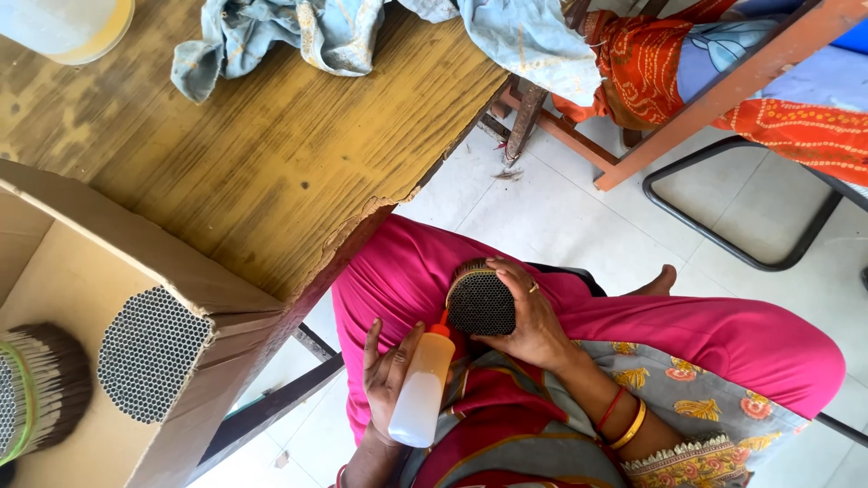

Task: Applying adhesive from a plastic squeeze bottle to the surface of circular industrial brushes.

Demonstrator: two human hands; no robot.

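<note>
My left hand (387, 372) holds a translucent squeeze bottle (420, 390) with an orange nozzle, its tip pointing at a round bundle of thin sticks (480, 302). My right hand (531, 316) grips that bundle from the side, with its dark honeycomb-like end facing up over my pink-clad lap. A ring is on one finger and bangles are on the right wrist.
A worn wooden table (271, 154) fills the upper left, with a blue cloth (298, 36) and a pale container (68, 27) on it. A cardboard box (108, 271) at left holds more stick bundles (152, 354). Chair frames (723, 99) and tiled floor lie to the right.
</note>
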